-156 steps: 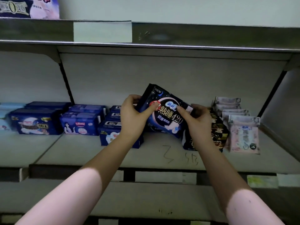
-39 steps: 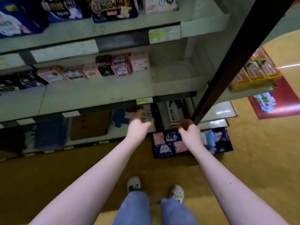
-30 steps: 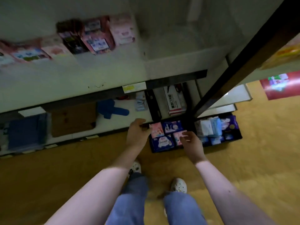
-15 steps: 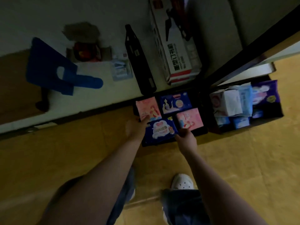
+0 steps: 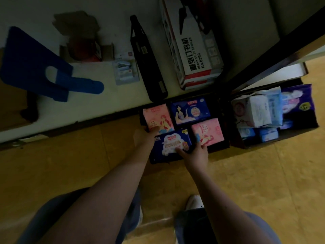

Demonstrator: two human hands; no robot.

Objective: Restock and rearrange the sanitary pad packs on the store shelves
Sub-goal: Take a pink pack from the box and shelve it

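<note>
- Pale bottom shelf (image 5: 88, 106) lies in dim light, with a dark strip along its front edge.
- Yellow-tan floor (image 5: 263, 182) spreads in front of the shelf, brighter toward the right.
- 1 dark upright post (image 5: 274, 51) crosses slantwise at the shelf's right end.

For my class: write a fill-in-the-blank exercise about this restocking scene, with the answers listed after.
The black floor bin under the hands shows ____ flat packs on top.
The thumb of the right hand lies on the plastic pack with a white cloud print, whose ground is dark ____.
The long white cardboard box reads "HEAVY DUTY ____".
Answers: four; blue; STAPLER.
</note>
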